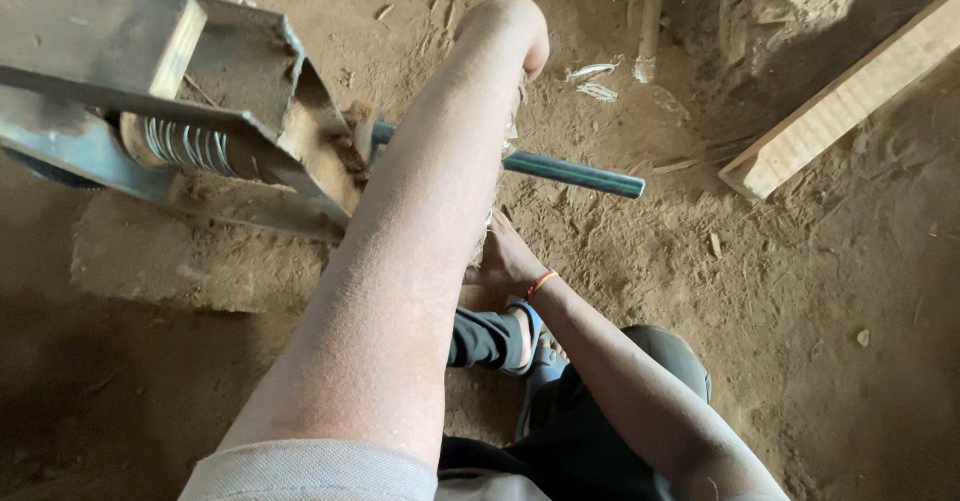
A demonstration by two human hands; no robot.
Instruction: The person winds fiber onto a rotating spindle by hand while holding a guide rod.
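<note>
So the whole thing sits on a dusty dirt floor [830, 351], and the biggest item is a rusty steel-frame machine [235, 66] at the far left, with a drum wound in pale wire coils [185, 144] tucked under its frame. A wooden plank [845, 101] lies at an angle on the far right, well apart from everything else. The left forearm fills the middle of the shot, running from the near edge out to the left hand [515, 33]. That hand is bent down at the wrist, past the far end of the machine. Sticking out of the machine to the right is a dark pipe handle [575, 174] with a thin green stripe, and it passes right behind that forearm. My read is that we're mid-step on working that handle, with the left arm reaching over it and the right hand [505, 259] tucked in low just beneath. Honestly though, the fingers of the left hand are hidden behind the wrist, so I can't tell if they're curled round something or loose. Same for the right one: only the back of it shows, pressed in under the left forearm near the pipe, and whether it's gripping anything is hidden. Whatever comes next would call for a solid hold on the pipe and for keeping the lower hand clear of it, I'd guess. Small stuff: an orange wristband [541, 282] on the right wrist, and a blue sandal [532, 339] just near of that hand.
</note>
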